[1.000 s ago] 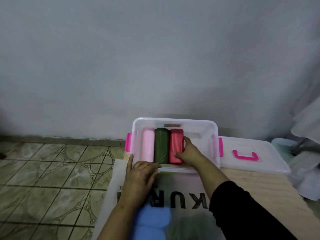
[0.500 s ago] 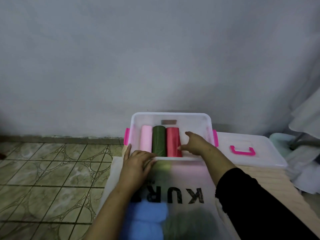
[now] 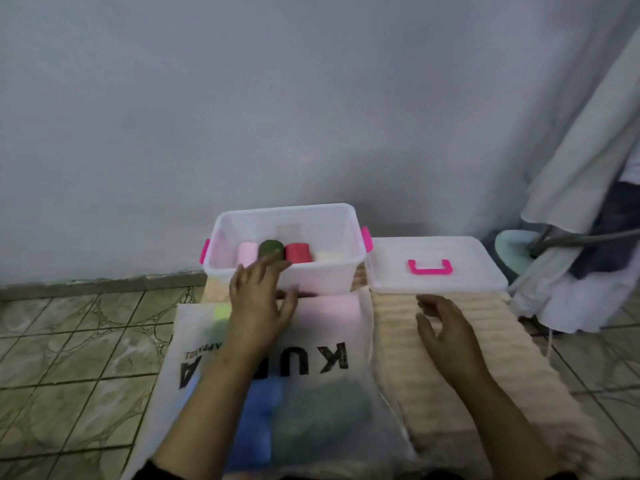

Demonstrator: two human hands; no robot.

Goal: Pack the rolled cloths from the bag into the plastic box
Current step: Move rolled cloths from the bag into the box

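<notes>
A clear plastic box (image 3: pixel 322 275) with pink clips stands by the wall. Inside it lie a pale pink roll (image 3: pixel 247 253), a dark green roll (image 3: pixel 271 249) and a red roll (image 3: pixel 298 252) side by side. A white translucent bag (image 3: pixel 325 327) with black letters lies in front of the box; blue (image 3: pixel 256 424), green (image 3: pixel 318 420) and pink (image 3: pixel 332 306) cloths show through it. My left hand (image 3: pixel 258 299) rests with spread fingers on the bag's top, against the box's near wall. My right hand (image 3: pixel 446 330) hovers open over the beige mat, holding nothing.
The box's lid (image 3: pixel 436 263) with a pink handle lies right of the box. A ribbed beige mat (image 3: pixel 485 368) runs beneath. Grey cloth drapes over a chair (image 3: pixel 581 174) at right, a pale green stool (image 3: pixel 512 247) beside it. Tiled floor (image 3: pixel 76 348) at left.
My right hand has left the red roll and drawn back out of the box to the right, over the mat. The view has tilted.
</notes>
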